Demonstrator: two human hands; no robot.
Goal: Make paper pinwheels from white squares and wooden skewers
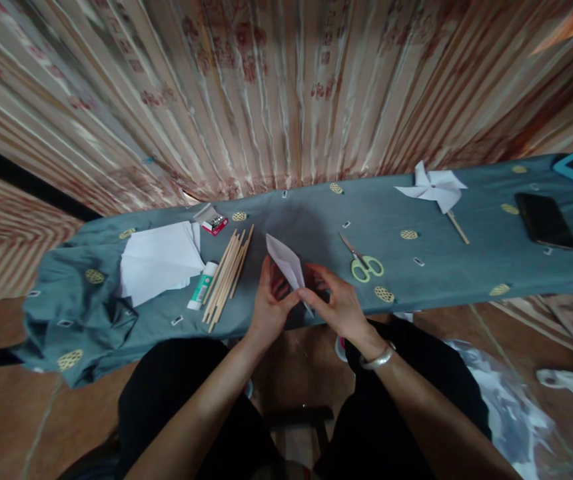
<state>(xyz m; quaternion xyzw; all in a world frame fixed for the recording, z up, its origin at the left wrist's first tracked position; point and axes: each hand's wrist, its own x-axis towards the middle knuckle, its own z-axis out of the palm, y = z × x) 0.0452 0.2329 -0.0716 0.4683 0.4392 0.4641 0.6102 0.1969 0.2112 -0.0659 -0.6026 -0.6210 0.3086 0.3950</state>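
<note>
I seem to be in a home room set up for paper crafts: patterned curtain (276,100), cloth-draped worktop (466,267), scissors (364,263), wooden sticks (226,277), finished pinwheel (434,188)

No legible text anywhere. Glue stick (201,287) carries a green-and-white label, print too small to read. Small red-and-white box (215,223) has markings, blurred beyond reading. Curtain (286,87) shows reddish woven motifs, possibly characters, not decipherable. Tiny white tags on cloth (316,220) unreadable. Phone (545,219) screen dark, nothing displayed.
</note>
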